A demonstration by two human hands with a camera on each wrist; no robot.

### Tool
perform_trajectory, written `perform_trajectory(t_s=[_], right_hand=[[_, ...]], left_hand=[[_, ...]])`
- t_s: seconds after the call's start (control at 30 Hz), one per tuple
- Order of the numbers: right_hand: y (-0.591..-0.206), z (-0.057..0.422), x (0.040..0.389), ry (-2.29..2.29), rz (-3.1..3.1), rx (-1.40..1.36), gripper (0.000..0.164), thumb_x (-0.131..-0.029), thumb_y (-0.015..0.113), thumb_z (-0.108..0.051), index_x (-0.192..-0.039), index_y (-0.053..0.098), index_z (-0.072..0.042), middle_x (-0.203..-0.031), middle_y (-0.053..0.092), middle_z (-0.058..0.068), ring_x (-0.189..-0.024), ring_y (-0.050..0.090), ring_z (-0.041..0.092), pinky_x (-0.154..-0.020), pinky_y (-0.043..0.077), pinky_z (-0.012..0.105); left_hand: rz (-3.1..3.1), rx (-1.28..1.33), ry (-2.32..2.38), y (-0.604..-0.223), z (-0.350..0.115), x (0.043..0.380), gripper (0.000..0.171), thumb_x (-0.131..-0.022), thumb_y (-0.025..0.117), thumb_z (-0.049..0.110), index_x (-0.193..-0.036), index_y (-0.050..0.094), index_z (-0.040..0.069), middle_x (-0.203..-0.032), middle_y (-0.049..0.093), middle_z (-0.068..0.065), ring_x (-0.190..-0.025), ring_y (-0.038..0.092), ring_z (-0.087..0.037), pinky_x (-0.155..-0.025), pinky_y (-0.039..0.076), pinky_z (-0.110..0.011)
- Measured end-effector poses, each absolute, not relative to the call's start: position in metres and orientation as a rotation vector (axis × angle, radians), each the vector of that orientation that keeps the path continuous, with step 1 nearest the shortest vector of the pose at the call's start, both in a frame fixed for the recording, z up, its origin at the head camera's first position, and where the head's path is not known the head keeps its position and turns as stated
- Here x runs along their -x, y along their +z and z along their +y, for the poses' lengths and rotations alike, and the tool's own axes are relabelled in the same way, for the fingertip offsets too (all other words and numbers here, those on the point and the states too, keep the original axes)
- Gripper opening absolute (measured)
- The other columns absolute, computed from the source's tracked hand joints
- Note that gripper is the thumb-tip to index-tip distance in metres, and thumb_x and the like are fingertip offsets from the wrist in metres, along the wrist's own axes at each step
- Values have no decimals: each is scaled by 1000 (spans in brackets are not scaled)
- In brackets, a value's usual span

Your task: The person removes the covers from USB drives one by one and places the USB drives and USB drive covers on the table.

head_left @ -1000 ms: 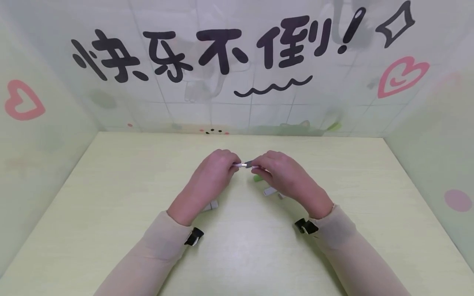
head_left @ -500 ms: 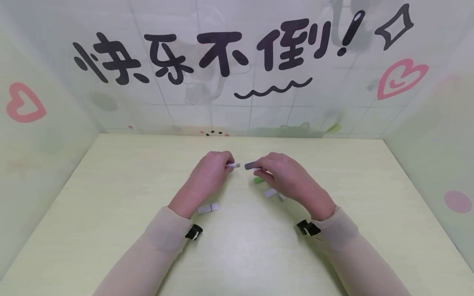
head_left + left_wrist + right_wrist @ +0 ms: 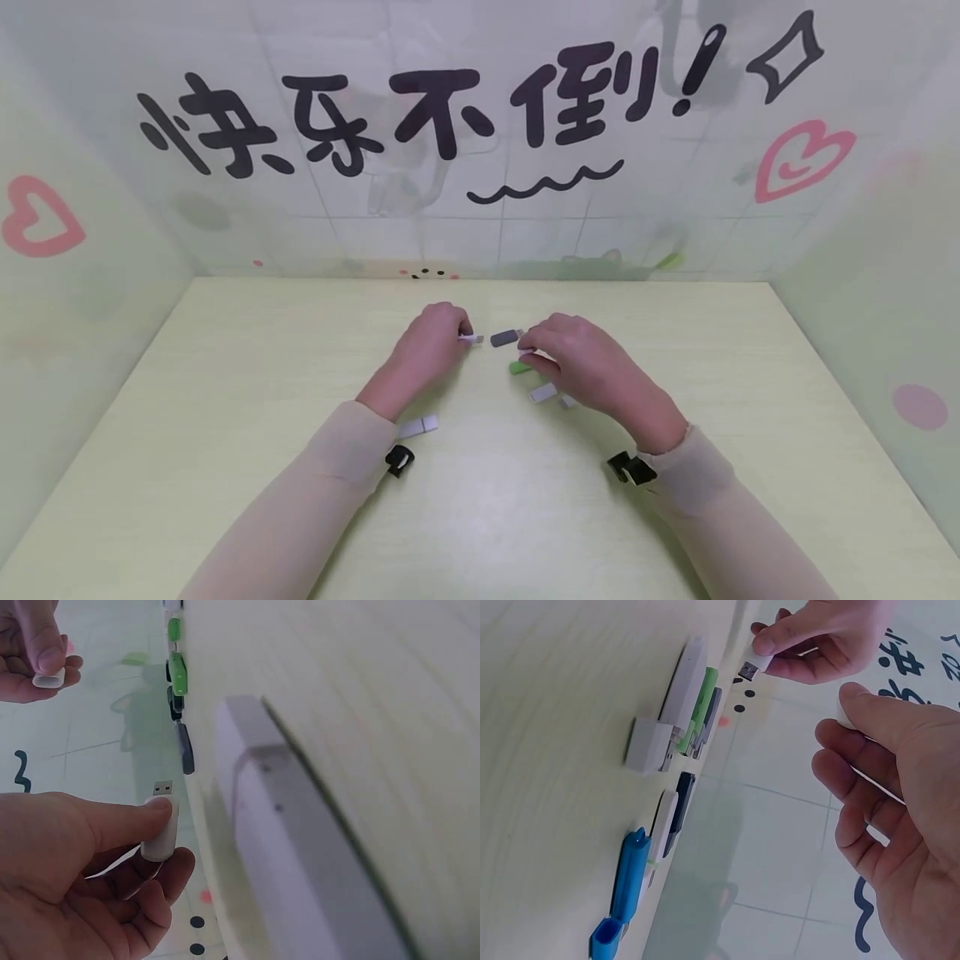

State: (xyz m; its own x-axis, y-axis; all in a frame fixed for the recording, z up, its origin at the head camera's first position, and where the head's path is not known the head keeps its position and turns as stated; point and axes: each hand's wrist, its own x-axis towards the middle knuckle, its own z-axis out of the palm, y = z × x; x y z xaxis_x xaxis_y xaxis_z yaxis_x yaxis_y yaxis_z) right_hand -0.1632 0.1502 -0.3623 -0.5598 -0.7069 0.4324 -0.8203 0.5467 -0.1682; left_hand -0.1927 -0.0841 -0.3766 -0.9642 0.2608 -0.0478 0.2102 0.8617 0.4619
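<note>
My left hand [image 3: 429, 354] pinches a white USB flash drive [image 3: 160, 836] between thumb and fingers. Its bare metal plug points toward my right hand [image 3: 588, 360]. A small white cap [image 3: 49, 679] is pinched between the right thumb and fingers, mostly covered by them in the right wrist view. Drive and cap are apart, raised above the table. Below the right fingertips lie a grey flash drive [image 3: 504, 338] with its plug showing and a green flash drive [image 3: 518, 367]. A pale flash drive [image 3: 543, 392] lies nearer, beside a small pale cap [image 3: 648, 746].
By the left wrist lies another pale flash drive [image 3: 417, 427], cap on. The right wrist view also shows a blue flash drive [image 3: 632, 874], a blue cap [image 3: 605, 941], a white drive [image 3: 661, 829] and a dark piece [image 3: 679, 814]. A printed wall [image 3: 480, 237] stands behind the table.
My hands have drawn apart; the white drive's plug, earlier close to the right fingertips, has moved left. The right hand has shifted slightly right, uncovering the grey drive's plug.
</note>
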Motion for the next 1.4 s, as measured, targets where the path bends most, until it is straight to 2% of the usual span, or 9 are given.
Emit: perform_trajectory(t_s=[0.4,0.93,1.4], right_hand=[[-362,153,161,481,-2471,-1263,12,-85,78,-13,-96,74,-10,-88,69,-4,-81,61,13,-74,50,28],[-361,153,157,450,-2491,-1266,13,-84,80,-16,-95,75,-10,-87,68,-5,-79,60,12,-74,50,30],[-362,152,156,432,-2494,-1284,15,-83,81,-16,-96,76,-11,-85,67,-5,-75,59,10,-71,51,28]], left_hand=[[2910,-317,604,-381,-78,197,11,-95,67,17,-100,74,10,-96,69,-1,-84,62,-18,-74,52,-35],[2870,-318,616,-383,-78,199,19,-99,61,13,-110,73,3,-108,68,-8,-100,62,-23,-90,50,-38],[2845,-311,597,-382,-78,197,20,-100,58,14,-110,73,4,-110,68,-8,-102,62,-23,-93,49,-39]])
